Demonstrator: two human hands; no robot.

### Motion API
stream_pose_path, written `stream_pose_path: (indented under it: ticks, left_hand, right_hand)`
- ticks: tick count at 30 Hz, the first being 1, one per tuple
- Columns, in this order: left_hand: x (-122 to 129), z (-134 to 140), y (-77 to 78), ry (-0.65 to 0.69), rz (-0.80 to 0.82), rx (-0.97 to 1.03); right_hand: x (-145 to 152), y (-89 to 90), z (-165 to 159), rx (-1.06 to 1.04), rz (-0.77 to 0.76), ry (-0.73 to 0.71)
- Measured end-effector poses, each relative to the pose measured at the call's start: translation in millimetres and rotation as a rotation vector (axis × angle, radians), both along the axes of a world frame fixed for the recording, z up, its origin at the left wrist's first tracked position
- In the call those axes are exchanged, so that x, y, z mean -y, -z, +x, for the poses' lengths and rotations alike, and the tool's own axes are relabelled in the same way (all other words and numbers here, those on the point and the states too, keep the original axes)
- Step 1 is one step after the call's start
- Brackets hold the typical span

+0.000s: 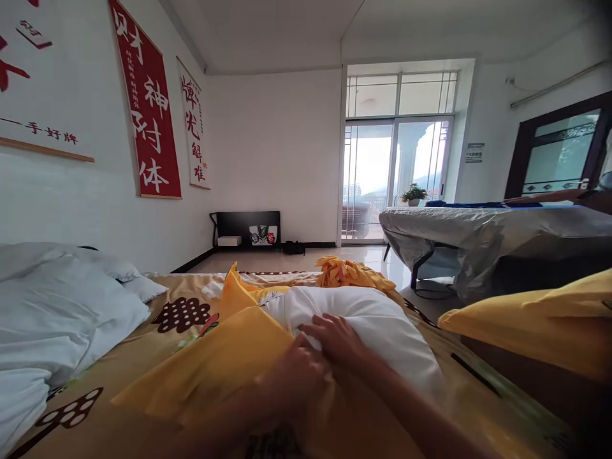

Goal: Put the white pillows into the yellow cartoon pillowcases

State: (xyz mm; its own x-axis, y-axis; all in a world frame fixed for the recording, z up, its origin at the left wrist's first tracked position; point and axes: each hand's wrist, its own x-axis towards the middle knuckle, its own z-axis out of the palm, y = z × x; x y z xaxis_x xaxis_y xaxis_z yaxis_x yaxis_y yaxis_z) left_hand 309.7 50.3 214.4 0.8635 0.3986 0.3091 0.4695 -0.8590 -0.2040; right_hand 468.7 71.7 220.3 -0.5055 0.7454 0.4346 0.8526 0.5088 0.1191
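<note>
A plump white pillow (373,319) lies on the bed in front of me, its left end inside the mouth of a yellow pillowcase (229,347). My left hand (303,366), blurred by motion, is closed on the pillowcase's edge where it meets the pillow. Right beside it, my right hand (337,338) grips the white pillow's top with curled fingers; its thumb is hidden. The pillowcase spreads leftward, one corner sticking up at the far side.
A patterned tan sheet (129,357) covers the bed. Several white pillows (71,312) are heaped left, crumpled yellow cloth (354,273) lies at the far edge, and a yellow cushion-like piece (540,312) is at right. Beyond stands a plastic-covered table (454,223) with a person's arm (549,196) over it.
</note>
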Motion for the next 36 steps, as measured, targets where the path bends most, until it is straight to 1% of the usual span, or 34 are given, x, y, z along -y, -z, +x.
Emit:
stream_pose_path:
  ticks: [1, 2, 3, 4, 5, 8, 10, 11, 12, 13, 15, 18, 20, 22, 24, 25, 26, 28, 29, 31, 33, 34, 36]
  left_hand:
    - [-2, 4, -1.7, -0.028, -0.023, 0.109]
    - [-3, 5, 0.0, -0.044, -0.037, 0.206]
    - [-4, 3, 6.0, -0.047, -0.030, 0.283]
    - [-2, -2, 16.2, -0.039, 0.006, 0.337]
    - [1, -10, 29.9, -0.024, 0.065, 0.365]
    - [21, -45, 79.9, 0.025, 0.356, 0.439]
    - [33, -71, 106.4, 0.010, 0.521, 0.463]
    - [37, -83, 114.8, -0.019, 0.565, 0.459]
    - [38, -93, 119.9, -0.057, 0.579, 0.441]
    - [37, -101, 122.1, -0.097, 0.566, 0.400]
    - [29, -110, 121.2, -0.128, 0.521, 0.280]
    - [11, -112, 118.5, -0.096, 0.476, 0.130]
    - [3, -110, 120.8, -0.071, 0.456, 0.135]
    - [-1, -110, 126.6, -0.070, 0.453, 0.203]
    - [-2, -109, 134.6, -0.070, 0.448, 0.277]
    - [-2, -108, 138.7, -0.057, 0.440, 0.311]
    - [-3, -106, 142.3, -0.039, 0.418, 0.336]
    - [-4, -99, 144.9, -0.007, 0.348, 0.377]
    - [-5, -93, 142.9, -0.010, 0.320, 0.415]
    - [-7, -80, 130.5, -0.045, 0.294, 0.520]
    - [-7, -65, 109.7, -0.063, 0.287, 0.626]
    - [-7, -57, 98.5, -0.053, 0.286, 0.663]
    - [-6, -43, 81.5, -0.017, 0.298, 0.716]
  right_hand:
    - [-4, -5.2, -6, -0.040, -0.052, -0.006]
    - [-7, -5.9, -9, -0.062, -0.105, -0.017]
    - [-9, -2.7, -9, -0.068, -0.152, -0.027]
    - [-10, 3.4, -6, -0.070, -0.191, -0.041]
    - [-9, 11.0, -1, -0.077, -0.219, -0.057]
    - [-2, 29.0, 24, -0.142, -0.256, -0.108]
    - [4, 31.2, 36, -0.168, -0.251, -0.105]
    - [7, 29.7, 38, -0.154, -0.236, -0.085]
    - [8, 27.1, 38, -0.124, -0.210, -0.058]
    - [10, 24.2, 35, -0.086, -0.171, -0.025]
    - [12, 19.0, 24, 0.003, -0.049, 0.034]
    - [18, 16.8, 15, 0.093, 0.171, 0.098]
    - [27, 20.4, 21, 0.142, 0.259, 0.085]
    - [36, 28.3, 37, 0.222, 0.268, -0.019]
    - [44, 39.8, 53, 0.291, 0.244, -0.115]
    - [47, 46.1, 58, 0.301, 0.237, -0.117]
    - [48, 52.0, 59, 0.295, 0.234, -0.089]
    - [46, 60.3, 50, 0.263, 0.223, -0.014]
    - [44, 61.3, 39, 0.256, 0.201, 0.002]
    - [36, 55.0, 9, 0.265, 0.109, -0.008]
    - [26, 38.3, -22, 0.269, 0.031, -0.011]
    - [20, 28.0, -36, 0.260, 0.016, 0.002]
    - [9, 9.8, -57, 0.224, 0.040, 0.034]
